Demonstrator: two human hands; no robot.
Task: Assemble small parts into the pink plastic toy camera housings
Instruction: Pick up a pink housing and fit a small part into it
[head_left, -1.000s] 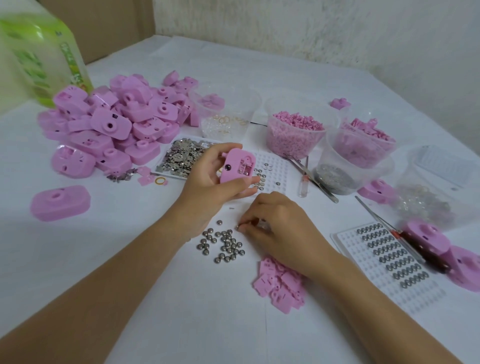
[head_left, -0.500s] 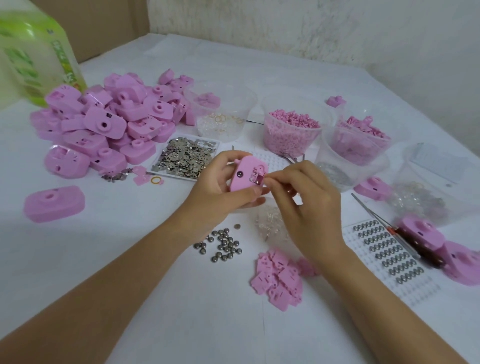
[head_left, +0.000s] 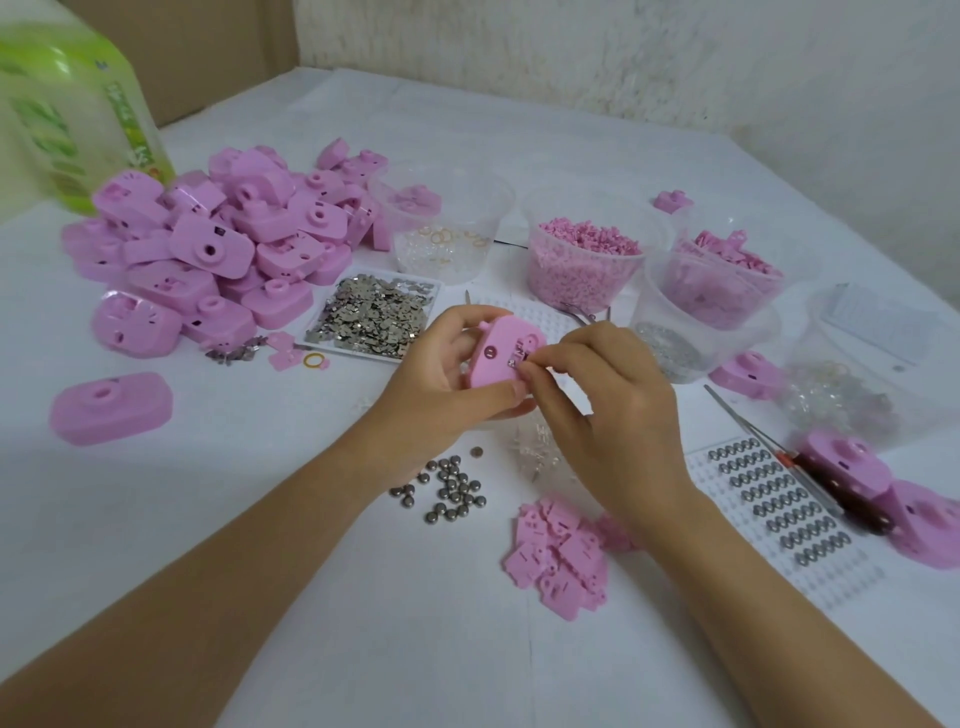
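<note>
My right hand (head_left: 618, 415) has come up from the loose metal buttons (head_left: 452, 491) and now pinches a small silvery part (head_left: 511, 364) against the pink housing (head_left: 498, 358). My left hand (head_left: 436, 384) grips that housing above the white table (head_left: 208, 519), mid-scene, with its long axis tilted up to the right and its recessed side facing me. Behind it, a clear round tub (head_left: 582, 260) holds pink pellets, and a flat tray (head_left: 371, 317) holds shiny metal flakes.

Pinched part (head_left: 513, 364) tiny, perhaps metal.
</note>
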